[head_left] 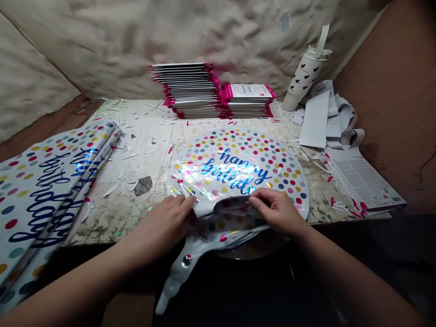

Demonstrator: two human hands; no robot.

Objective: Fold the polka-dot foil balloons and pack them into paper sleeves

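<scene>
A flat, round foil balloon [286, 172] with coloured dots and blue "happy birthday" lettering lies at the table's front edge. Its near part is folded up, and a pale tail hangs below the edge toward the lower left. My left hand [172, 215] is closed on the balloon's left side, the fingertips at the fold. Thumb and fingers of my right hand [275, 209] pinch the folded edge on the right. Layers of dotted foil show beneath the fold between both hands. Whether these belong to one balloon or several, I cannot tell.
Dotted "happy birthday" foil sheets [41, 181] drape over the table's left side. At the back are stacks of pink-edged packets [192, 91] [248, 100]. A white tumbler [302, 77] with hearts leans at the right, beside paper strips [315, 120] and a printed card [364, 177]. Scraps litter the worn tabletop [136, 159].
</scene>
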